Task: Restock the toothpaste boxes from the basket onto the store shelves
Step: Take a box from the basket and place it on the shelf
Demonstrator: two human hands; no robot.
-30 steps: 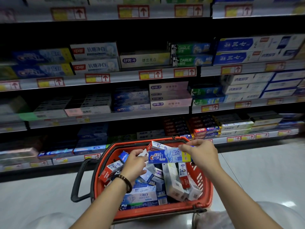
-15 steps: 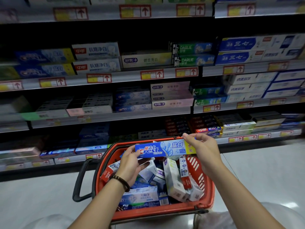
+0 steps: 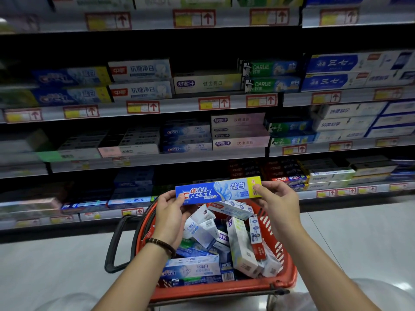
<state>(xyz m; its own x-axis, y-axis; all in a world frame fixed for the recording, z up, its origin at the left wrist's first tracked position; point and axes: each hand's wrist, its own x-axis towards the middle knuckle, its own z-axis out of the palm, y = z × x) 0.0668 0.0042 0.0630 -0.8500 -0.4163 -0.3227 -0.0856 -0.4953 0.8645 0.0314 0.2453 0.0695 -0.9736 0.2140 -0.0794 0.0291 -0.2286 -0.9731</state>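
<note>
A blue Crest toothpaste box (image 3: 215, 190) with a yellow end is held level above the red basket (image 3: 224, 288). My left hand (image 3: 171, 212) pinches its left end and my right hand (image 3: 280, 203) grips its right, yellow end. Below the box, the basket holds several more toothpaste boxes (image 3: 224, 243) lying in a jumble. Store shelves (image 3: 157, 104) stocked with toothpaste boxes rise in front of me, with matching blue Crest boxes (image 3: 71, 86) on the upper left row.
The basket's black handle (image 3: 114, 245) hangs down on its left side. Price tags with red arrows (image 3: 143, 107) line the shelf edges. Pale shiny floor (image 3: 359, 239) stretches to the right and left of the basket.
Both hands lifted the blue Crest box out of the basket and raised it level, facing me. The view moved slightly closer to the shelves.
</note>
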